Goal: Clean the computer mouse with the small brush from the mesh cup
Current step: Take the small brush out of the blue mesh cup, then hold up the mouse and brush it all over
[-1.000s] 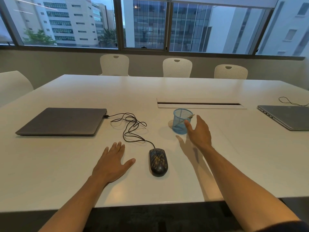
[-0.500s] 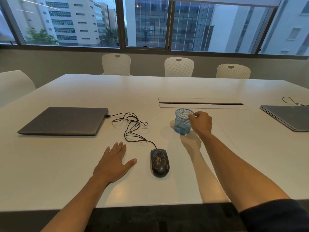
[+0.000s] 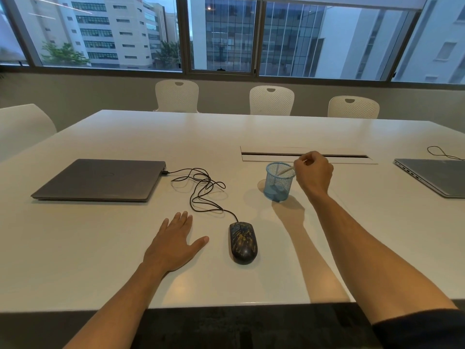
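Right hand (image 3: pixel 314 173): grip pinched together on the thin pale handle of the small brush (image 3: pixel 285 170), which leans out over the rim of the mesh cup (image 3: pixel 278 182). We judge the pinch sits high so the brush can lift clear of the wire wall. Left hand (image 3: pixel 176 241) lies flat on the bench (image 3: pixel 100 243), fingers spread, holding nothing, just beside the mouse (image 3: pixel 242 242), likely ready to steady it. Cup: blue see-through mesh, round. Mouse: dark, smooth, oval, gold-flecked, its black cable (image 3: pixel 201 190) looping to a closed grey laptop (image 3: pixel 100 179).
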### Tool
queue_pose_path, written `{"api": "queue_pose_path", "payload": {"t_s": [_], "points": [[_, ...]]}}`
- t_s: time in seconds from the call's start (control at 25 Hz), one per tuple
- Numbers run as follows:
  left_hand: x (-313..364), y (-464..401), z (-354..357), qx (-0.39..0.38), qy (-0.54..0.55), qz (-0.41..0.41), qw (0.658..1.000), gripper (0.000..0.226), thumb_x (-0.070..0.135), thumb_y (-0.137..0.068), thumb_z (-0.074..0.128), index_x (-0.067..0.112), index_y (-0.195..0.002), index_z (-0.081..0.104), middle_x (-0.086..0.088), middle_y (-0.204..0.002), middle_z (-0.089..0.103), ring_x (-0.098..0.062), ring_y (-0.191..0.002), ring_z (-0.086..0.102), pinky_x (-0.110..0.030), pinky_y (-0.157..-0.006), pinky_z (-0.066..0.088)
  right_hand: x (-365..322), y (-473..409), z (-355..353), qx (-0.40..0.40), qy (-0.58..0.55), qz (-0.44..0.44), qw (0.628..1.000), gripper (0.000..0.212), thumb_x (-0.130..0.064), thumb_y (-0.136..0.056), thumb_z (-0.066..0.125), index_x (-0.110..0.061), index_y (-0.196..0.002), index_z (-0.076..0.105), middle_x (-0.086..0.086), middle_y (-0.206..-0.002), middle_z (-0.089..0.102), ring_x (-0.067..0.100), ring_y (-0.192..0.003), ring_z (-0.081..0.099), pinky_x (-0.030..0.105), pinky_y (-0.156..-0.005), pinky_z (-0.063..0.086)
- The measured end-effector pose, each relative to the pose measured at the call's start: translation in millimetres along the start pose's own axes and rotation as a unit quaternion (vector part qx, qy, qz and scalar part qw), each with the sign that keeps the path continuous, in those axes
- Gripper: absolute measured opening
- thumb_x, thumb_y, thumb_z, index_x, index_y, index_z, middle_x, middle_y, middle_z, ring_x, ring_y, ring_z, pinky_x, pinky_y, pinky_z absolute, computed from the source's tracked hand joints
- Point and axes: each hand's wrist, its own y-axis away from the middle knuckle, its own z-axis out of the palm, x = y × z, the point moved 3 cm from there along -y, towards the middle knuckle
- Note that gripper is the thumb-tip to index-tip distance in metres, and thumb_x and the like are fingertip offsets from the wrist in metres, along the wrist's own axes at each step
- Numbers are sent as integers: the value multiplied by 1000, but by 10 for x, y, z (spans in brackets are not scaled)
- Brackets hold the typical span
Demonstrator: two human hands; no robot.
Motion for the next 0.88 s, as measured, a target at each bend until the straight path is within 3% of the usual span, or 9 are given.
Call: {"api": "queue_pose_path", "payload": {"t_s": [0.16, 0.2, 0.28, 0.36, 0.48, 0.68, 0.88], "points": [[20, 20, -17, 0, -3, 1, 1000, 92, 77, -91, 21, 17, -158, 4, 0, -167, -2, -15, -153, -5, -39, -124, -1, -176, 45, -298, 80, -61, -43, 994, 8, -16, -83, 63, -12, -85, 70, 2, -78, 67, 6, -62, 54, 5, -58, 40], [26, 24, -24, -1, -4, 1, 1000, 92, 77, -91, 21, 16, -158, 4, -1, -167, -1, -15, -153, -4, -39, -124, -1, -204, 63, -365, 90, -77, -47, 992, 9, -17, -83, 62, -13, -85, 70, 3, -79, 68, 10, -65, 58, 8, -61, 46], [37, 29, -34, -4, -2, 2, 1000, 92, 76, -91, 22, 16, -158, 5, -1, -167, -1, -16, -154, -3, -40, -124, 1, -218, 105, -481, 86, -113, -44, 989, 10, -16, -84, 61, -15, -87, 71, 5, -81, 70, 25, -75, 67, 32, -70, 60], [41, 33, -44, -4, 3, 3, 1000, 92, 76, -91, 23, 16, -158, 6, -2, -167, 0, -17, -154, -3, -40, -124, 2, -198, 167, -579, 71, -149, -37, 986, 15, -14, -83, 58, -18, -89, 72, 6, -81, 71, 28, -73, 70, 39, -67, 62], [47, 49, -57, -7, 12, 7, 1000, 91, 74, -92, 26, 15, -158, 7, -2, -167, 2, -17, -154, -1, -39, -124, 2, -144, 299, -666, 27, -196, -29, 980, 22, -10, -80, 57, -18, -91, 74, 2, -75, 71, 15, -56, 66, 30, -54, 58], [88, 83, -108, -16, 38, 24, 999, 86, 69, -95, 32, 15, -158, 9, -2, -167, 2, -18, -154, -1, -36, -124, 1, 27, 536, -633, -62, -242, 2, 968, 14, -7, -88, 60, -15, -89, 71, 2, -68, 65, 12, -51, 61, 29, -50, 55], [305, 195, -147, -90, 193, 57, 975, 103, 82, -77, 47, 36, -157, 2, 10, -166, -2, -16, -153, 3, -40, -121, 11, 221, 731, -531, -118, -270, 29, 955, 10, -5, -99, 57, -7, -102, 67, 6, -72, 61, 10, -52, 61, 26, -51, 55]]}}
